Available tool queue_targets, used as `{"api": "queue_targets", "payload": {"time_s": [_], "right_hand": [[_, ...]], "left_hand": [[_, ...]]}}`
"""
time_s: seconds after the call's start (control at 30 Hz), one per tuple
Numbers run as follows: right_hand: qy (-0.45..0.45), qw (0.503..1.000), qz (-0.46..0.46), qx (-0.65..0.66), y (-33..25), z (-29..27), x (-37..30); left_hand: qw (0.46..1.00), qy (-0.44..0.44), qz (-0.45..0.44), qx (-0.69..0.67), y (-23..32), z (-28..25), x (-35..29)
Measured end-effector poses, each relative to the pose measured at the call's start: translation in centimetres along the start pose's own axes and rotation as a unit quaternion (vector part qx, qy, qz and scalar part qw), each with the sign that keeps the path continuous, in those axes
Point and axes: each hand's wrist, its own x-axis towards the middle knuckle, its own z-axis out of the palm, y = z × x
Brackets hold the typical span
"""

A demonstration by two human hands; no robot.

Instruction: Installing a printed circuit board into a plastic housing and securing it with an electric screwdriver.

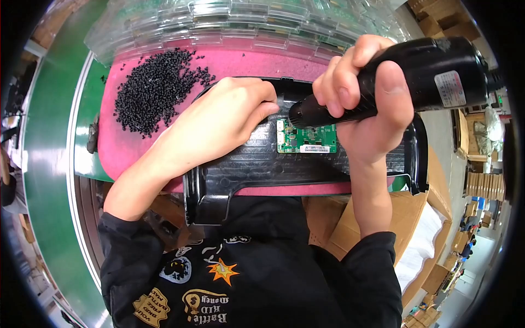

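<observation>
A black electric screwdriver (421,76) is gripped in my right hand (366,93), its tapered nose pointing left over the top edge of a green circuit board (306,139). The board lies inside a black plastic housing (257,169) with raised sides. My left hand (240,106) rests over the housing just left of the board, thumb and fingers pinched together near the screwdriver's nose. Whatever those fingers hold is too small or hidden to make out. The screwdriver's bit tip cannot be seen clearly.
A pile of small black screws (156,90) spreads over the pink mat (131,156) at the left. Stacked clear plastic trays (246,24) line the far side. An open cardboard box (377,218) stands at the near right, beside a green work surface (49,180) on the far left.
</observation>
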Motion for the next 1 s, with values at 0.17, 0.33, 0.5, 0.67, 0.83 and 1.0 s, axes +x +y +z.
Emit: {"api": "queue_targets", "payload": {"time_s": [0.17,0.33,0.5,0.67,0.83,1.0], "right_hand": [[-0.001,1.000,0.004,-0.024,0.7,0.7,0.1],[0.014,0.999,0.027,-0.027,0.3,1.5,0.5],[-0.034,0.998,-0.016,-0.046,-0.7,0.7,-0.4],[-0.111,0.978,-0.088,0.151,-2.1,-1.3,-0.7],[-0.129,0.979,-0.084,0.133,-3.6,-1.3,-1.0],[-0.125,0.980,-0.053,0.143,-2.7,-1.3,-1.6]], "left_hand": [[0.999,-0.022,0.006,-0.025,0.1,-0.2,-0.2],[0.999,0.015,0.018,-0.037,0.3,0.1,-0.3],[0.999,-0.039,0.030,-0.016,-0.1,-0.2,-0.4],[0.995,-0.040,0.061,-0.063,0.3,-0.4,-0.2],[0.987,-0.036,0.112,-0.108,0.4,-0.2,0.3],[0.981,-0.071,0.154,-0.093,-0.1,0.1,0.2]]}}
